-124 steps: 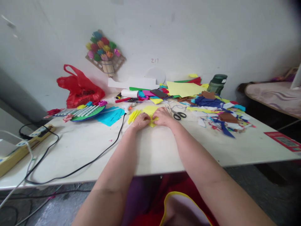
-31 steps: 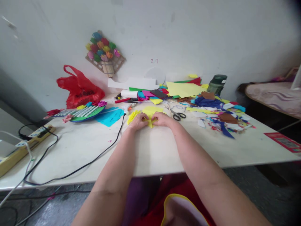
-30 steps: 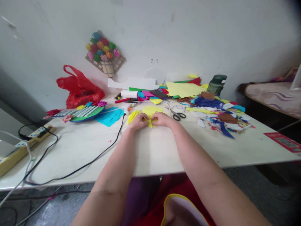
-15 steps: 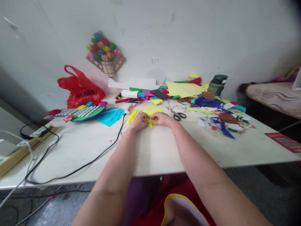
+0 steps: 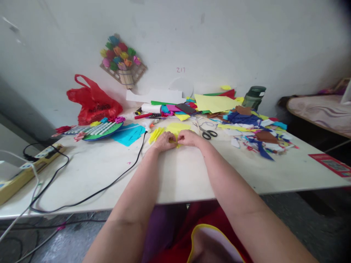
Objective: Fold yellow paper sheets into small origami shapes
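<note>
Yellow folded paper piece sits pinched between your two hands at the middle of the white desk, straight ahead of you and out at full reach. Your left hand and right hand meet over it, fingertips closed on the paper from either side, so its short length runs left to right between them and neither hand is nearer than the other. A pleated yellow paper fan lies just left of your left hand; black-handled scissors lie just right of your right hand. A black cable crosses the desk on your left. Beyond the hands, a heap of coloured paper sheets and scraps runs along the pale wall, with a red plastic bag and a dark green bottle at either end. A bed stands to the far right.
</note>
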The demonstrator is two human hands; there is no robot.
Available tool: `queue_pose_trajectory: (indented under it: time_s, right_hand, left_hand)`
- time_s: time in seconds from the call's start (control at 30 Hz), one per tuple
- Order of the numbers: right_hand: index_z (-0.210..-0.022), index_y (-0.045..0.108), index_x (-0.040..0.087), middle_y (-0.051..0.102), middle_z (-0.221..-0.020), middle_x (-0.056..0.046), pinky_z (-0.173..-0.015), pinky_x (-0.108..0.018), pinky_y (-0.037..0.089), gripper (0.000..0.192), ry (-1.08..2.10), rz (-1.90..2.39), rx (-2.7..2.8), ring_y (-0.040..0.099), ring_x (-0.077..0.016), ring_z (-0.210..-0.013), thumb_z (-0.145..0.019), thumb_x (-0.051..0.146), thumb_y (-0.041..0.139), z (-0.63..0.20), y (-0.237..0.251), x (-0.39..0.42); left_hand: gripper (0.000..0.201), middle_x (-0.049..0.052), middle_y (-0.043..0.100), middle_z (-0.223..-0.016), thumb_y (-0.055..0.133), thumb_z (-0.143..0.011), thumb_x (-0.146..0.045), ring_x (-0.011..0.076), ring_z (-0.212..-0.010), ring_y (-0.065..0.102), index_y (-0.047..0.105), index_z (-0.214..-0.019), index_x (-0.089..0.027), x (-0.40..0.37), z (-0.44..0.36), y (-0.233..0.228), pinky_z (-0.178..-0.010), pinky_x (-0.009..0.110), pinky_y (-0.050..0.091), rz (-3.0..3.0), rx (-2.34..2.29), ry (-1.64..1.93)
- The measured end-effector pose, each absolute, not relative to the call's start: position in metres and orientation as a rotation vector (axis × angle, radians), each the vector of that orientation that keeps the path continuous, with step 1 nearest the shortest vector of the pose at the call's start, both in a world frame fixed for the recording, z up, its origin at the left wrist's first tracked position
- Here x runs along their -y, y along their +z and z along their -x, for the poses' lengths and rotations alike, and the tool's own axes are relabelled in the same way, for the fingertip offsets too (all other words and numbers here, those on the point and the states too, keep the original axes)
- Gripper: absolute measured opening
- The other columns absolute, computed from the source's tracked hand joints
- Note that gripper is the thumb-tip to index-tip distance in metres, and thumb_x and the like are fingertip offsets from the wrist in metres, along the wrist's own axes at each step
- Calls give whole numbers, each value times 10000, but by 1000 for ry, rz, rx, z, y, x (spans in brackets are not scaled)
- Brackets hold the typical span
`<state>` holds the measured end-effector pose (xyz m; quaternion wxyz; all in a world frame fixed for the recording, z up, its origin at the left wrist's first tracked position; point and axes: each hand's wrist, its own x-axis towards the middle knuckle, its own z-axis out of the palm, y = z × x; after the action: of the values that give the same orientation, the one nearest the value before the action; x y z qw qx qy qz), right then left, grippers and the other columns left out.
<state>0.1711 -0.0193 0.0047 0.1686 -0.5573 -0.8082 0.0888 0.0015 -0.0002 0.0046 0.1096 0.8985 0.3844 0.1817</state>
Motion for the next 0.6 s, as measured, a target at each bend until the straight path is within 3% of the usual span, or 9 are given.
queue_pose_trajectory:
  time_s: [0.2, 0.6]
  right_hand:
    - [-826, 685, 166, 663, -903, -40, -670, -220, 415, 188, 252, 1588, 2284, 580, -156, -786, -651, 190, 622, -172, 4, 18]
    - [-862, 700, 149, 707, -818, -56, -723, -268, 493, 239, 394, 1513, 1735, 639, -152, -757, -715, 71, 529, -186, -5, 3]
  left_hand:
    - [233, 42, 637, -872, 589, -641, -328, 196, -871, 568, 632, -809, -172, -2, 2, 4, -777, 293, 463, -2646, -1071, 507]
    - [236, 31, 629, -874, 628, -617, -348, 189, -874, 561, 644, -784, -182, -6, 4, 0, -825, 308, 451, -2638, -1046, 565]
